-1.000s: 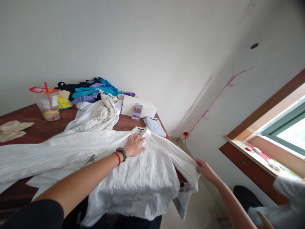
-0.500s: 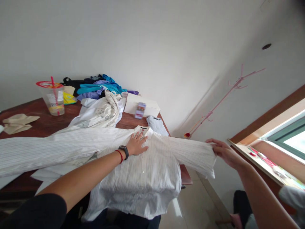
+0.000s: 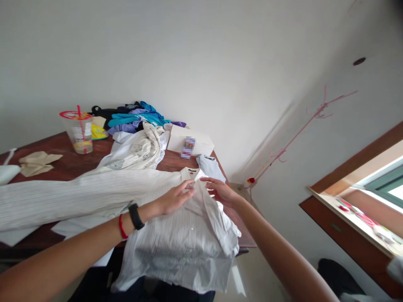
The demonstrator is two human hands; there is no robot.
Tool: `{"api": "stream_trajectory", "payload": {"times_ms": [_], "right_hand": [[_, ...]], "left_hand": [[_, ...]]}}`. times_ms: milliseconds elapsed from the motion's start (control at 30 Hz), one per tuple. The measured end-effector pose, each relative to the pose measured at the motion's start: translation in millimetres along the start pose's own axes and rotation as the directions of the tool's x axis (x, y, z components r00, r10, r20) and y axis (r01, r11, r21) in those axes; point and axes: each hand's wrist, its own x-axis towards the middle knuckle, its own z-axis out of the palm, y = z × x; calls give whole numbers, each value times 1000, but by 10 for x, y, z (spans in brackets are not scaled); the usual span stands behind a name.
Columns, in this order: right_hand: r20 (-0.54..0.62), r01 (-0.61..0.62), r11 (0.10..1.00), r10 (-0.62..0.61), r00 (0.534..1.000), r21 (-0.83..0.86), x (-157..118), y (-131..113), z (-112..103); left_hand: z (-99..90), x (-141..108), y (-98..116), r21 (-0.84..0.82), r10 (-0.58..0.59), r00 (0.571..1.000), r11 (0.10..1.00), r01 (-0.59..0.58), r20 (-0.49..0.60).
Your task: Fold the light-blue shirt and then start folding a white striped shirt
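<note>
- White pin-striped cotton shirt (image 3: 176,235) lying flat on dark wood table (image 3: 59,165), far sleeve folded over.
- Left hand (image 3: 171,199) & right hand (image 3: 220,191) meeting nr collar, fingers loosely spread, pressing fabric down.

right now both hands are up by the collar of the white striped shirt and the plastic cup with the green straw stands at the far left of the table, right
Not quite: the straw is red, not green. In the head view the plastic cup with its red straw stands at the far left of the table, and the left hand and right hand are both by the collar of the white striped shirt.
</note>
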Motion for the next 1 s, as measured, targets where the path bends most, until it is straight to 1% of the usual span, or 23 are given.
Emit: {"api": "stream_trajectory", "payload": {"times_ms": [33, 67, 100, 133, 167, 200, 233, 300, 333, 367, 433, 533, 600, 667, 733, 800, 900, 967, 1000], "right_hand": [[17, -32, 999, 32, 999, 30, 96, 101, 78], [40, -62, 996, 60, 997, 69, 181, 194, 144], [72, -85, 990, 77, 994, 114, 251, 275, 200], [104, -103, 981, 87, 991, 162, 306, 344, 245], [133, -113, 971, 86, 987, 209, 346, 400, 280], [159, -115, 961, 77, 984, 250, 370, 444, 308], [175, -110, 953, 61, 983, 282, 381, 477, 329], [195, -92, 946, 31, 980, 310, 373, 519, 360], [201, -86, 947, 23, 979, 311, 359, 531, 371], [202, -83, 946, 19, 979, 313, 343, 541, 382], [193, -86, 941, 22, 981, 328, 314, 556, 398], [182, -87, 921, 18, 983, 380, 293, 576, 405], [185, -85, 912, 10, 983, 401, 292, 586, 398], [187, -83, 908, 6, 982, 411, 296, 592, 387], [190, -82, 911, 4, 982, 404, 300, 594, 376], [191, -69, 917, -8, 982, 392, 307, 600, 361], [140, 12, 927, -69, 988, 375, 324, 625, 321], [57, 87, 951, -108, 993, 296, 325, 654, 280], [9, 122, 965, -127, 992, 233, 312, 672, 261]], "left_hand": [[0, -96, 9, 31, -10, 999, 999, 11, -34], [1, -177, 13, 110, -2, 997, 994, 11, -75], [4, -241, 18, 219, 28, 993, 976, -2, -114], [11, -292, 30, 334, 72, 990, 942, -26, -124], [23, -331, 52, 432, 115, 988, 900, -62, -99], [43, -360, 83, 496, 147, 988, 862, -108, -40], [73, -382, 123, 526, 162, 986, 835, -161, 46], [164, -400, 212, 524, 162, 960, 811, -262, 230], [225, -396, 250, 518, 159, 941, 801, -300, 298], [294, -383, 278, 525, 156, 926, 786, -327, 344], [445, -332, 295, 577, 144, 909, 731, -364, 391], [660, -220, 232, 652, 123, 891, 639, -408, 437], [766, -155, 168, 680, 111, 884, 597, -425, 455], [826, -123, 124, 696, 121, 884, 573, -433, 451], [835, -129, 123, 692, 156, 889, 575, -437, 431], [788, -167, 171, 666, 195, 899, 614, -423, 392], [612, -271, 311, 573, 227, 934, 742, -349, 276], [427, -369, 417, 445, 196, 963, 857, -260, 184], [318, -425, 466, 350, 163, 977, 915, -202, 137]]}}
